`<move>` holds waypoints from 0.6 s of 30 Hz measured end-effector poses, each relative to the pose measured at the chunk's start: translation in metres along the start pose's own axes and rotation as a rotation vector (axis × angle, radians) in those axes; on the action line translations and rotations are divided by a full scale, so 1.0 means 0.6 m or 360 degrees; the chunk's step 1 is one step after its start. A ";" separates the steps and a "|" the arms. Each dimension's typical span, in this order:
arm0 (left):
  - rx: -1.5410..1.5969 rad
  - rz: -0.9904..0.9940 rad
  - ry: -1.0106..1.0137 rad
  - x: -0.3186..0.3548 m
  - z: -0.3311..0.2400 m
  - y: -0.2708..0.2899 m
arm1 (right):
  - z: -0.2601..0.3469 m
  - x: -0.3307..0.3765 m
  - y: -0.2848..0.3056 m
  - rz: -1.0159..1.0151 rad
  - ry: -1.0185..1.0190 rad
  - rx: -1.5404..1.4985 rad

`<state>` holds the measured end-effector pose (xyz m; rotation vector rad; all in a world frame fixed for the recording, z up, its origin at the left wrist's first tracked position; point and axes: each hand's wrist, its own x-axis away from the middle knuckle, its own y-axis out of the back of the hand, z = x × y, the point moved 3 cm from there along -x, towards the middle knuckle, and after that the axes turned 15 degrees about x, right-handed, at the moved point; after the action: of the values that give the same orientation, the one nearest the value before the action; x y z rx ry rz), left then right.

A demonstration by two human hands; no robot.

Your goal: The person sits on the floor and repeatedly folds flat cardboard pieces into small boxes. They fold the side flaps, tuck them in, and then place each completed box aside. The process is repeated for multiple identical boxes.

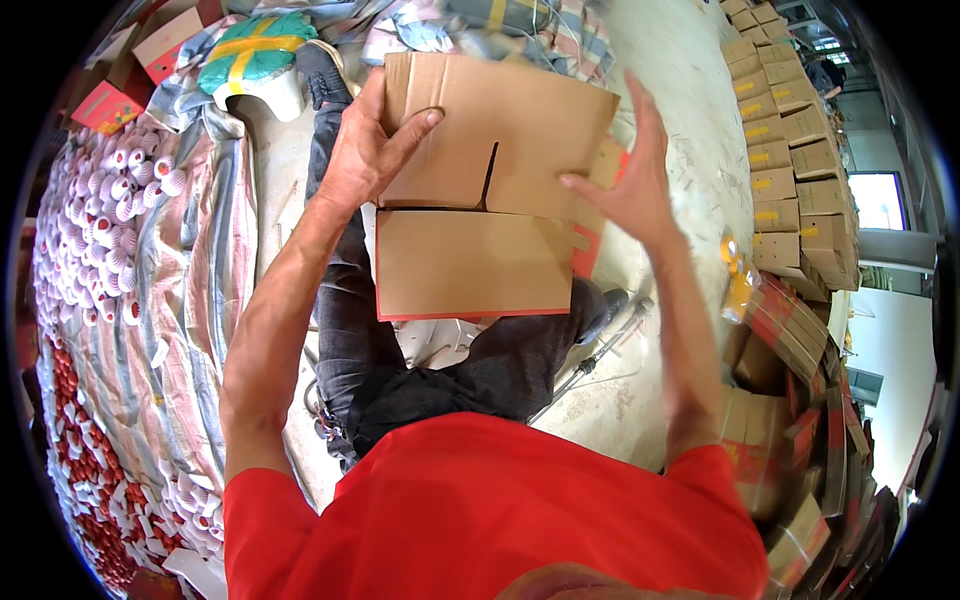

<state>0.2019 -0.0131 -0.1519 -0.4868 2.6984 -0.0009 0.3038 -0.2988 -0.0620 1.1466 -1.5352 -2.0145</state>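
Brown cardboard carton (475, 265), center of scene, held up over the wearer's dark trousers (362, 345), plain brown faces toward camera, red trim along near edge. Near panel (440, 275) meets the far panels (540, 125) at a crosswise fold; a narrow dark slit runs up from that fold partway between the far ones.

Left hand (375, 150): pinching the carton at far left, thumb flat on the face, fingers wrapped behind the edge. Right hand (637, 195): spread wide, holding nothing, blurred, at the carton's right edge; thumb tip at or just beside the cardboard, contact unclear.

Step, my read: handling the carton's panels, left bracing, right free. Next move likely calls for a steady left pinch and the right fingers narrowing onto the right edge, so the panels don't spring.

Around: ribbed white-pink pieces (110, 210) and striped cloth (190, 270) left, small red pieces (95, 470) near left, teal taped bundle (258, 50) on a white stool (282, 98) far left, stacked cartons (775, 160) far right, yellow tape roll (738, 290) right.
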 end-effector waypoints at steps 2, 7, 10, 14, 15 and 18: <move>-0.0024 0.0009 0.0017 -0.002 -0.005 -0.004 | -0.005 -0.011 -0.011 0.0151 0.0109 0.0090; 0.0004 0.0039 0.0197 0.007 -0.012 -0.003 | -0.002 -0.006 -0.026 0.0237 0.0198 0.0196; -0.0108 0.0147 0.0191 0.025 -0.033 0.000 | -0.014 0.008 -0.040 0.0252 0.0195 0.0240; -0.0166 0.0159 0.0153 0.054 -0.041 0.008 | -0.007 0.038 -0.052 0.0139 0.0237 0.0233; -0.0180 0.0157 0.0148 0.061 -0.042 0.010 | -0.001 0.041 -0.053 0.0111 0.0243 0.0195; -0.0468 -0.0027 0.0357 0.072 -0.065 0.017 | -0.003 0.049 -0.054 0.0049 0.0251 0.0142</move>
<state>0.1462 -0.0206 -0.1331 -0.6294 2.9285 0.3612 0.2935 -0.3091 -0.1032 1.2748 -1.5666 -1.8053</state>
